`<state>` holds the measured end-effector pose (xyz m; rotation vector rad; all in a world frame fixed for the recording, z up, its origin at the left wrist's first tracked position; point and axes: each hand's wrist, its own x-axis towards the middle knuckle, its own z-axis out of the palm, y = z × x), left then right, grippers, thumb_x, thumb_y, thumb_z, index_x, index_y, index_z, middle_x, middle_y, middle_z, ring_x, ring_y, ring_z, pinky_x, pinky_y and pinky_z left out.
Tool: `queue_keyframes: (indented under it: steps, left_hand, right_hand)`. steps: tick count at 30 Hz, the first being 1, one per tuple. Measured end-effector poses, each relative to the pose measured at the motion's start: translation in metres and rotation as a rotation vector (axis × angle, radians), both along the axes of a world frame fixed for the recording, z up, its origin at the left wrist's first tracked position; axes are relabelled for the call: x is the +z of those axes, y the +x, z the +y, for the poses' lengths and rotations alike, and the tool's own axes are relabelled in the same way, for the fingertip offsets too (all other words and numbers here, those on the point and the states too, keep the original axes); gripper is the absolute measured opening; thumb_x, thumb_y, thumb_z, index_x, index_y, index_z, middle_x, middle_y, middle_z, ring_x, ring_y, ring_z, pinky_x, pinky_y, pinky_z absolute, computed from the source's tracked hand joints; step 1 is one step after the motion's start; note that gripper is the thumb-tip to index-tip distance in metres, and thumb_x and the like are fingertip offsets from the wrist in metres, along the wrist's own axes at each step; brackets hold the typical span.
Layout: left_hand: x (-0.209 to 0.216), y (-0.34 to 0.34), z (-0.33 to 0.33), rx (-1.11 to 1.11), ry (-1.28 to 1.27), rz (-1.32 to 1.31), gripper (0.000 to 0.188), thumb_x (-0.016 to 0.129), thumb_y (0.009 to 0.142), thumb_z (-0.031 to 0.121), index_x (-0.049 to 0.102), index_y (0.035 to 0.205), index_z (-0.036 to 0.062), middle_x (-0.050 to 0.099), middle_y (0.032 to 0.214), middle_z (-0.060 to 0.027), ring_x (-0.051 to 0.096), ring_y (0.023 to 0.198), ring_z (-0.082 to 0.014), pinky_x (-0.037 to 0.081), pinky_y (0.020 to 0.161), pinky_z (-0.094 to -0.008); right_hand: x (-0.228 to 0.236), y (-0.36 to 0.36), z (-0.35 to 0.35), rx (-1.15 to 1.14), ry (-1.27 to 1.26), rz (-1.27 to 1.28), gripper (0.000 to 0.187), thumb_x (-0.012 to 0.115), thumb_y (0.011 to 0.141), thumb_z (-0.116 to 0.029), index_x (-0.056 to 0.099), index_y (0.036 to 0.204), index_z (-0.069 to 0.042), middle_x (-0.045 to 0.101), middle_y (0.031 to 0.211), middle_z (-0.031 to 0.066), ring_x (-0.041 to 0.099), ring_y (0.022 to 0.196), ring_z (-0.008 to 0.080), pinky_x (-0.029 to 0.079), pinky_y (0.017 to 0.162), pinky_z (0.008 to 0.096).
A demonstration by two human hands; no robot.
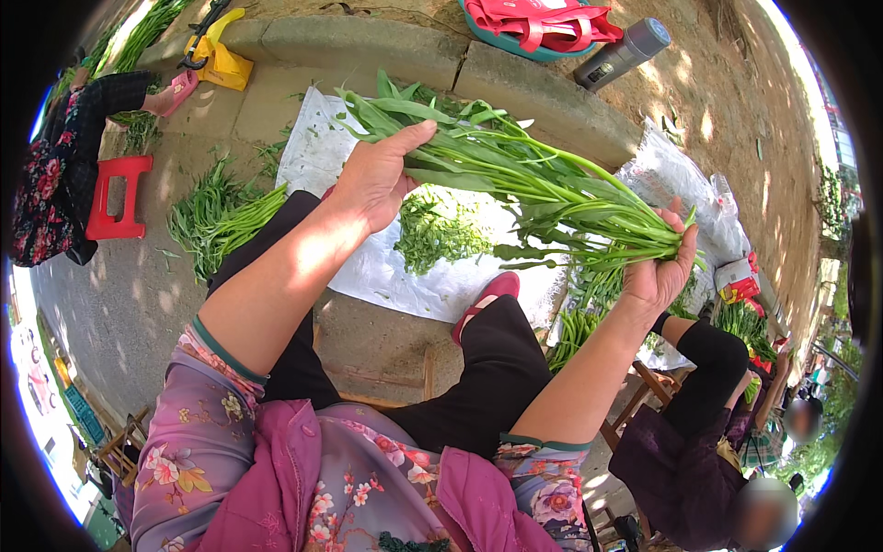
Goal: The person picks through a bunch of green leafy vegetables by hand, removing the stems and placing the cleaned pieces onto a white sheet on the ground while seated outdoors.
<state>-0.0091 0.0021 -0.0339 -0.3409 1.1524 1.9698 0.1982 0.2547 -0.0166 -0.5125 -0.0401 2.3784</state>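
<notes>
A bunch of long-stemmed leafy greens stretches between my two hands above a white plastic sheet. My left hand is closed around the leafy end, thumb along the top and the other fingers partly hidden beneath. At the stem ends, my right hand grips the bunch with its fingers curled round. A heap of loose green leaves lies on the sheet below. More bundled greens rest on the pavement to the left, and another pile of stems is below my right hand.
A stone curb runs behind the sheet. Beyond it are a teal basin with red bags and a grey flask. A red stool and a person stand left; another person sits close at right.
</notes>
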Motion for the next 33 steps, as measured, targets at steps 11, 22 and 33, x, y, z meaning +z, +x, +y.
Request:
queue_keyframes:
  steps: [11,22,33]
  left_hand:
    - [-0.018,-0.005,-0.004,-0.084,-0.110,0.057,0.033,0.059,0.087,0.020,0.052,0.112,0.0005,0.057,0.108,-0.0092,0.054,0.103,-0.0191,0.039,0.092,-0.0323]
    - [0.003,0.025,0.013,-0.463,-0.390,0.867,0.098,0.080,0.063,0.033,0.026,0.137,-0.0026,0.039,0.135,-0.0214,0.039,0.125,-0.0283,0.029,0.105,-0.0366]
    - [0.009,0.038,0.019,-0.634,-0.221,0.965,0.098,0.084,0.060,0.025,0.029,0.138,0.0040,0.050,0.124,-0.0133,0.046,0.117,-0.0216,0.036,0.099,-0.0327]
  right_hand:
    - [-0.012,0.003,0.007,-0.125,0.083,-0.105,0.013,0.056,0.089,-0.015,0.053,0.086,-0.002,0.059,0.086,0.0128,0.056,0.092,0.0296,0.039,0.095,0.0514]
    - [-0.021,-0.043,-0.036,0.063,0.183,-0.360,0.011,0.061,0.086,-0.010,0.057,0.089,-0.001,0.061,0.088,0.0103,0.058,0.091,0.0256,0.045,0.091,0.0418]
    - [0.000,-0.085,-0.124,0.426,0.398,-0.438,0.020,0.066,0.082,-0.011,0.056,0.097,-0.002,0.061,0.085,0.0095,0.059,0.080,0.0192,0.050,0.071,0.0332]
